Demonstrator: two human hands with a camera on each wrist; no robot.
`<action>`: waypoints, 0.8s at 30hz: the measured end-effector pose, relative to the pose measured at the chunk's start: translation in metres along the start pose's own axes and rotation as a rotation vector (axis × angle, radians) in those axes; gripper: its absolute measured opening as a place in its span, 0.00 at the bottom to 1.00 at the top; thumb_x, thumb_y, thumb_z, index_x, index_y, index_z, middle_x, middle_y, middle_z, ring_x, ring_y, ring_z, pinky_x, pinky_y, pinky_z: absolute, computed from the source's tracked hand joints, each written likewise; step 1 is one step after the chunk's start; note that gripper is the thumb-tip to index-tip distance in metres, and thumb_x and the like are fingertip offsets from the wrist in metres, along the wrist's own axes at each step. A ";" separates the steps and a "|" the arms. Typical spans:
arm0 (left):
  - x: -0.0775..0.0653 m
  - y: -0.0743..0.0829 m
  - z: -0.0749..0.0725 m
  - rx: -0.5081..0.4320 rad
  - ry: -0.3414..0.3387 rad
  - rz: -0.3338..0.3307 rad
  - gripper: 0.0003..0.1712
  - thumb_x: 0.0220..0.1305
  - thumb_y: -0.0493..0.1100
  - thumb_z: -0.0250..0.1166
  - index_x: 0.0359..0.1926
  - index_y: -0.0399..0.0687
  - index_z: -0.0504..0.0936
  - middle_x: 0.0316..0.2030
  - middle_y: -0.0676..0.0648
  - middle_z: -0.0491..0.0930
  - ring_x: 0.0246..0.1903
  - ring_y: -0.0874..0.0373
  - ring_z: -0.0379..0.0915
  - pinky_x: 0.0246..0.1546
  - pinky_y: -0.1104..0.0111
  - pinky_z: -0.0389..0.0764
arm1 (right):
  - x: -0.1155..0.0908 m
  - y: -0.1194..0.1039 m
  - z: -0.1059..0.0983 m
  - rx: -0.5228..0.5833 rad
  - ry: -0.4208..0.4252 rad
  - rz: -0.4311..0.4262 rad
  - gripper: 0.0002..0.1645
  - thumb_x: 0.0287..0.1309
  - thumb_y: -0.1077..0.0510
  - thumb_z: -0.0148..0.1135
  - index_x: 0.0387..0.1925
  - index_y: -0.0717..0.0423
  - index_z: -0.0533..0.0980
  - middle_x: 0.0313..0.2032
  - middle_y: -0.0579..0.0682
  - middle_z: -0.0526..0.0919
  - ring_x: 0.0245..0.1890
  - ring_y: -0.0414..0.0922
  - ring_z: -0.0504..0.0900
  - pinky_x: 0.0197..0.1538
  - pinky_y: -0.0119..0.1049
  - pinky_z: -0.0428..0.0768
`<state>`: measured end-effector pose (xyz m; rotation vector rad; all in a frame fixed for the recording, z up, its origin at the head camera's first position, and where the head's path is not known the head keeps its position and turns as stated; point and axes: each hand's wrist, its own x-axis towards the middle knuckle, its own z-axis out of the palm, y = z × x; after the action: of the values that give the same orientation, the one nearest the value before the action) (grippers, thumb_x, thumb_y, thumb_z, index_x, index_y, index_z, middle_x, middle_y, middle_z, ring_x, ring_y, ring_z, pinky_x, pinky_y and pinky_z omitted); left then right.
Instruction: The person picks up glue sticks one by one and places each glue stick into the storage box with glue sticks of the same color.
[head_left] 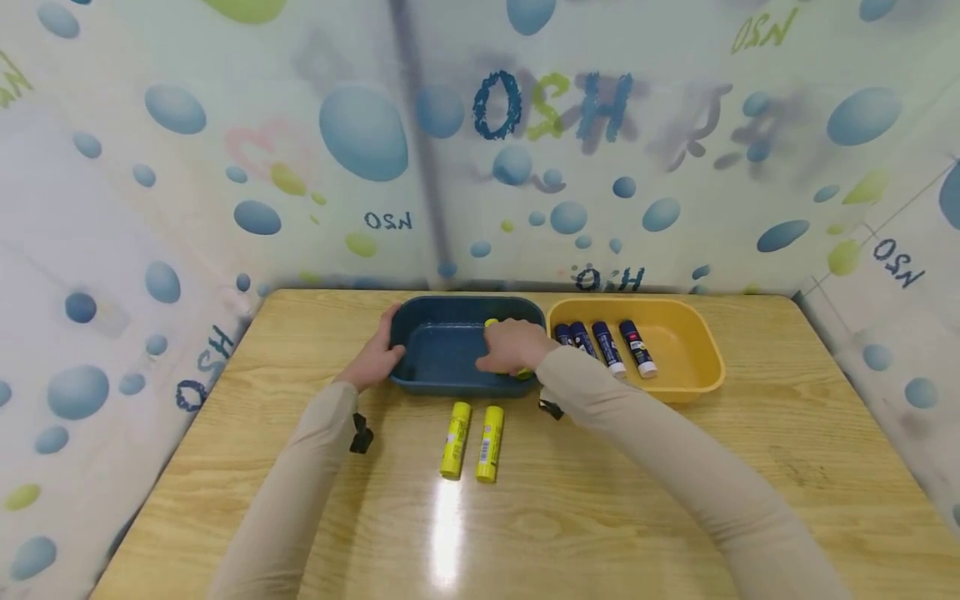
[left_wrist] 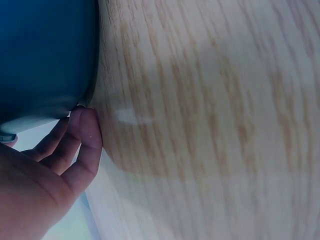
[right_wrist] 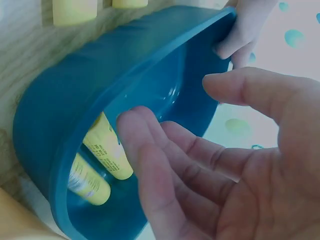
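A dark blue plastic tub point(head_left: 442, 352) stands on the table. My left hand point(head_left: 372, 358) grips its left end, thumb over the rim and fingers along the outer wall. Over the tub's right part hovers my right hand point(head_left: 516, 343), its fingers loosely bent and holding nothing. Below those fingers, in the right wrist view, one yellow glue stick point(right_wrist: 109, 147) lies in the tub beside another yellow glue stick point(right_wrist: 90, 183). On the table in front of the tub lie two more, a left yellow glue stick point(head_left: 455, 442) and a right yellow glue stick point(head_left: 490, 444).
An orange-yellow tub point(head_left: 686, 354) stands right beside the blue one. Several dark blue glue sticks with white ends lie in it, one dark blue glue stick point(head_left: 637, 348) apart from the others. A patterned curtain point(head_left: 570, 183) hangs behind the wooden table point(head_left: 615, 517).
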<state>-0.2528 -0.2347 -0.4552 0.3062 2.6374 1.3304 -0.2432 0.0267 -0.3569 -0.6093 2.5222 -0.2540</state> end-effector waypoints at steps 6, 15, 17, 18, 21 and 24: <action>0.001 -0.002 0.000 0.000 0.001 0.001 0.43 0.66 0.27 0.45 0.75 0.44 0.35 0.74 0.33 0.33 0.70 0.36 0.39 0.63 0.46 0.52 | -0.010 -0.003 0.005 -0.026 0.030 -0.035 0.17 0.64 0.46 0.59 0.25 0.52 0.73 0.17 0.45 0.74 0.20 0.44 0.77 0.22 0.34 0.66; 0.002 -0.002 0.001 0.000 0.009 0.020 0.43 0.65 0.27 0.46 0.75 0.42 0.36 0.73 0.31 0.35 0.70 0.35 0.39 0.64 0.44 0.51 | -0.022 -0.002 0.012 -0.019 0.103 -0.076 0.16 0.62 0.47 0.61 0.24 0.52 0.73 0.17 0.44 0.69 0.19 0.41 0.69 0.24 0.34 0.65; 0.002 -0.002 0.001 -0.001 0.009 0.018 0.43 0.65 0.27 0.46 0.75 0.43 0.35 0.73 0.32 0.35 0.70 0.35 0.39 0.64 0.45 0.51 | -0.025 -0.002 0.014 -0.015 0.108 -0.086 0.16 0.62 0.47 0.62 0.24 0.52 0.73 0.17 0.43 0.70 0.19 0.41 0.69 0.24 0.33 0.65; 0.002 -0.002 0.001 -0.003 0.006 0.015 0.43 0.65 0.27 0.46 0.75 0.43 0.35 0.73 0.32 0.34 0.70 0.36 0.39 0.64 0.45 0.51 | -0.027 -0.002 0.014 -0.013 0.111 -0.094 0.16 0.62 0.48 0.62 0.24 0.52 0.73 0.18 0.44 0.70 0.19 0.41 0.69 0.24 0.33 0.65; 0.001 -0.001 0.001 -0.005 0.002 0.007 0.43 0.65 0.28 0.46 0.75 0.44 0.34 0.73 0.32 0.33 0.70 0.36 0.38 0.63 0.45 0.52 | -0.032 -0.001 0.017 -0.008 0.115 -0.118 0.15 0.62 0.48 0.62 0.25 0.51 0.72 0.18 0.44 0.71 0.19 0.41 0.69 0.23 0.33 0.65; 0.000 0.000 0.001 -0.007 0.002 0.008 0.43 0.66 0.28 0.45 0.75 0.44 0.35 0.73 0.32 0.34 0.70 0.35 0.38 0.63 0.45 0.51 | -0.036 -0.001 0.020 0.010 0.117 -0.144 0.15 0.62 0.49 0.62 0.25 0.51 0.72 0.19 0.44 0.71 0.19 0.41 0.68 0.23 0.33 0.64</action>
<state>-0.2525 -0.2340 -0.4563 0.3153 2.6354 1.3423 -0.2044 0.0416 -0.3569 -0.7939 2.5895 -0.3640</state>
